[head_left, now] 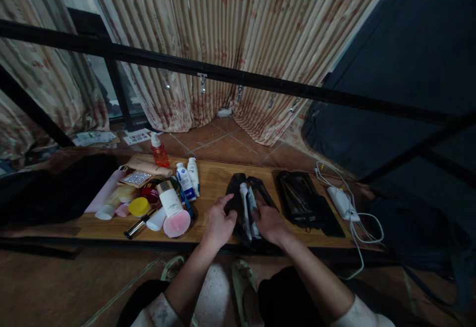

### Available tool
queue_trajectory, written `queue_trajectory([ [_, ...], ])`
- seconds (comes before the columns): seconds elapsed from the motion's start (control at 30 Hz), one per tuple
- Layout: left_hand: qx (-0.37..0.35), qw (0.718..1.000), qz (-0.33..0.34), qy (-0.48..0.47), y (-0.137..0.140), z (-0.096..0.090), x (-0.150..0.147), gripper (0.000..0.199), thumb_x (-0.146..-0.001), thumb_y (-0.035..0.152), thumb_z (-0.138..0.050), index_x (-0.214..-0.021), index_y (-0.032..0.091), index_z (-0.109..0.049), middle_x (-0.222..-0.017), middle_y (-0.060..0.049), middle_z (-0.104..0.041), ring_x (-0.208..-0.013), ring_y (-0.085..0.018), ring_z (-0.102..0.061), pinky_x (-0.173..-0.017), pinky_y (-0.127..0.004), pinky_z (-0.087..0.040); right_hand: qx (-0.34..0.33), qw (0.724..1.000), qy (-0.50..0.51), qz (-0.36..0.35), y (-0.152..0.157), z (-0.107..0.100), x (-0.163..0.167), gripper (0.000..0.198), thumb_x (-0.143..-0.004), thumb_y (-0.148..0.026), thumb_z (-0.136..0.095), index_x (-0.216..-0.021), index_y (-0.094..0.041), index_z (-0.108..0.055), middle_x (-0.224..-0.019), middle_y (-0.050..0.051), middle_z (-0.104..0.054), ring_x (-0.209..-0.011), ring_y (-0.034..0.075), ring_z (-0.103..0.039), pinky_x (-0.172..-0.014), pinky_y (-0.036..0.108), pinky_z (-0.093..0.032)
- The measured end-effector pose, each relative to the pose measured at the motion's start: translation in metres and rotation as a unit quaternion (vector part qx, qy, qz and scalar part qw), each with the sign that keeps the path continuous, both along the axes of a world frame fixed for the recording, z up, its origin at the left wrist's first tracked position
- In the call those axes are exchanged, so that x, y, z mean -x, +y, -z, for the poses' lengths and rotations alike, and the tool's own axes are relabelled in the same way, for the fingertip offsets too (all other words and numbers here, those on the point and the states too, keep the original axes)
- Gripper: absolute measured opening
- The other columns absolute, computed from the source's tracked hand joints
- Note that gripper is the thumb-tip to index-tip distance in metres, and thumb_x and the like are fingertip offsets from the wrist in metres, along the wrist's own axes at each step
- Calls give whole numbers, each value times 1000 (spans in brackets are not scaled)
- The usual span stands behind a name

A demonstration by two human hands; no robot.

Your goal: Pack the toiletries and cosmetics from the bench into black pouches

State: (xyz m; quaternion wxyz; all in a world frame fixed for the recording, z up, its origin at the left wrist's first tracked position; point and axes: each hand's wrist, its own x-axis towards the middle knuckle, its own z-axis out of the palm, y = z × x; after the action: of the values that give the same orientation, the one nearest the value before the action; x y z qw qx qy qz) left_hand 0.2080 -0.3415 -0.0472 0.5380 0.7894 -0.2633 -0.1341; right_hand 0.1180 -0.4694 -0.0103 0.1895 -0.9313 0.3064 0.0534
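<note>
A black pouch [241,182] lies open on the wooden bench shelf, its mouth spread between my two hands. Inside it stand a white tube [244,203] and a flatter white-and-blue tube [252,199], side by side. At the pouch's left edge, my left hand [219,222] grips the black side, index finger stretched forward and thumb bent in. My right hand [271,224] reaches in from the right, its fingers curled against the white-and-blue tube; the fingertips are partly hidden. To the right rests a second black pouch [297,195] with a see-through mesh top.
Left of my hands are a blue-and-white tube [185,181], a white bottle [169,199], a pink round container [176,224], a yellow-lidded jar [139,207] and an orange pump bottle [159,153]. A white power strip [342,203] with cables lies right. A black rail [223,72] crosses behind.
</note>
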Motion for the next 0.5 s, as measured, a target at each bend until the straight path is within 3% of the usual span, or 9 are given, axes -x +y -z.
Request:
queue_trajectory([
  [0.2, -16, 1000, 13, -2, 1, 3, 2, 51, -73, 11, -48, -122, 18, -58, -106, -4, -69, -68, -12, -62, -72, -25, -50, 64, 997, 39, -32, 14, -9, 5, 30, -83, -11, -46, -110, -10, -59, -96, 16, -71, -94, 25, -66, -79, 31, -43],
  [0.5, -19, 1000, 2, -1, 2, 1, -1, 51, -71, 8, -49, -120, 17, -59, -115, -7, -66, -95, -18, -64, -89, -29, -48, 56, 996, 58, -33, 7, 5, 2, 24, -78, -9, -55, -100, -16, -63, -91, 12, -72, -95, 24, -66, -77, 29, -42],
])
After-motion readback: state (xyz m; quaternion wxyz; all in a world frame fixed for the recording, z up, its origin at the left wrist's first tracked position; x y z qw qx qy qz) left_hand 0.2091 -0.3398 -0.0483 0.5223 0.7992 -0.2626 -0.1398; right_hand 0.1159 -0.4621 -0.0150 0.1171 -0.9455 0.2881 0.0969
